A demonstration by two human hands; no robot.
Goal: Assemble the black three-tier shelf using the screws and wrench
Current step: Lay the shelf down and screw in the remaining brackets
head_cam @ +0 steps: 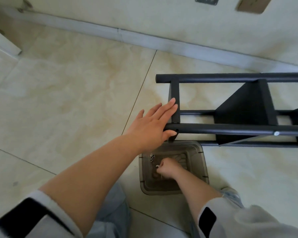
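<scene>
One black shelf frame [239, 127] lying on its side on pale floor tiles [67, 86], right half of view, running out of frame at right edge. Four long tubes visible, three dark panels counted, third cut off at right. One silver screw head [276, 133] set in nearest thick tube; one bare hole [177, 130] near that tube's left end.

Left hand [155, 124] flat, fingers straight, resting on end crosspiece of frame, thumb tucked under end of nearest tube. Holding nothing, just pressing.

One translucent grey plastic bin [204, 162] on floor directly below frame's left end, touching or just beside lowest tube, hard to say which. Inside, upper left corner: cluster of small silver screws [152, 157], about four, too small for a sure count. Right hand [167, 168] down in bin, fingers curled, pinching one small pale metal piece [157, 166]; wrench or screw, cannot tell.

Two grey sleeves with black patches, pushed up forearms. No readable writing or labels anywhere.
</scene>
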